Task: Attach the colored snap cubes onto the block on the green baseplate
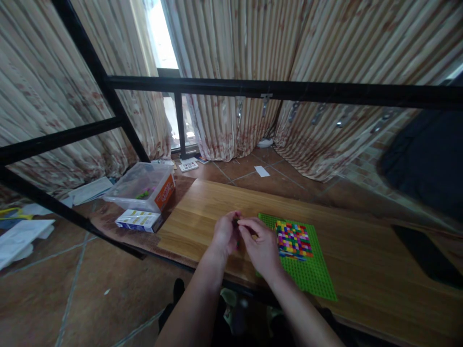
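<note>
My left hand (226, 233) is raised over the wooden table, its fingers curled around something small and dark that I cannot make out. Close against it, my right hand (262, 245) has thumb and forefinger pinched at the same spot; whatever they grip is hidden. A green studded baseplate (316, 282) lies on the table, partly behind my right hand and forearm. On the plate sits a low block of multicoloured toy bricks (293, 238), several layers high, just right of my right hand.
The wooden table (206, 202) has a flat black object (427, 255) at its right. Left of the tabletop stand a clear plastic box (132, 176) with some colourful pieces inside and a small white-and-blue carton (139, 220). A black metal rail (217, 86) crosses before the curtains (231, 43).
</note>
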Motion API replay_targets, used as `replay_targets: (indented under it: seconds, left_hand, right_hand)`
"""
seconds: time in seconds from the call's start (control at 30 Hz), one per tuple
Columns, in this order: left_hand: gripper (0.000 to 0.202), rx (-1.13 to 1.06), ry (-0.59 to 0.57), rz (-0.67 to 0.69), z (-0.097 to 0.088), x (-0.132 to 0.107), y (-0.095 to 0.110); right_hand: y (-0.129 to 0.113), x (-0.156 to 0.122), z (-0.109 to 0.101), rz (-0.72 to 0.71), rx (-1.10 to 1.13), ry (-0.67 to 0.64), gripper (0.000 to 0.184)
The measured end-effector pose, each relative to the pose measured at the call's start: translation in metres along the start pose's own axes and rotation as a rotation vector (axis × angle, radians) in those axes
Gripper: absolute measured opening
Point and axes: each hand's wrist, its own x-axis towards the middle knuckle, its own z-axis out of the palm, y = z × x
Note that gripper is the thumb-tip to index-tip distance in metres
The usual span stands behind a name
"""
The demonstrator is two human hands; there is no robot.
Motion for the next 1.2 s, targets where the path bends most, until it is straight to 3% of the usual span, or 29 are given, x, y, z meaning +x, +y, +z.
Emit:
replay_targets:
  seconds: [0.17, 0.23, 0.4, 0.57, 0.77, 1.03, 1.13, 1.2]
  left_hand:
    - [0.021, -0.169, -0.011, -0.070, 0.006, -0.001, 0.002]
    - [0.021, -0.221, -0.019, -0.073, 0.008, -0.003, 0.004]
    - [0.015, -0.279, -0.059, -0.068, 0.010, -0.006, 0.004]
    - [0.017, -0.333, -0.125, -0.063, 0.013, -0.004, -0.003]
    - [0.022, -0.346, -0.115, -0.072, 0.021, -0.007, -0.010]
    - [0.014, -0.302, -0.031, 0.009, 0.023, -0.005, -0.012]
    - [0.013, -0.283, 0.005, -0.015, 0.022, -0.008, -0.014]
    - [0.012, -0.271, -0.030, -0.046, 0.023, -0.013, -0.015]
  right_hand:
    - [-0.007, 0.001, 0.003, -0.081, -0.091, -0.059, 0.017]
    - [-0.007, 0.002, 0.002, -0.085, -0.097, -0.023, 0.018]
    - [0.000, 0.007, -0.006, -0.065, -0.241, 0.101, 0.019]
    - [0.008, 0.011, -0.005, -0.034, -0.447, 0.096, 0.019]
    - [0.010, 0.016, -0.006, 0.037, -0.524, 0.092, 0.017]
    - [0.014, 0.017, -0.008, 0.103, -0.164, 0.158, 0.012]
    - [0.019, 0.017, -0.006, 0.203, 0.071, 0.239, 0.017]
    - [0.020, 0.019, -0.006, 0.289, 0.232, 0.291, 0.022]
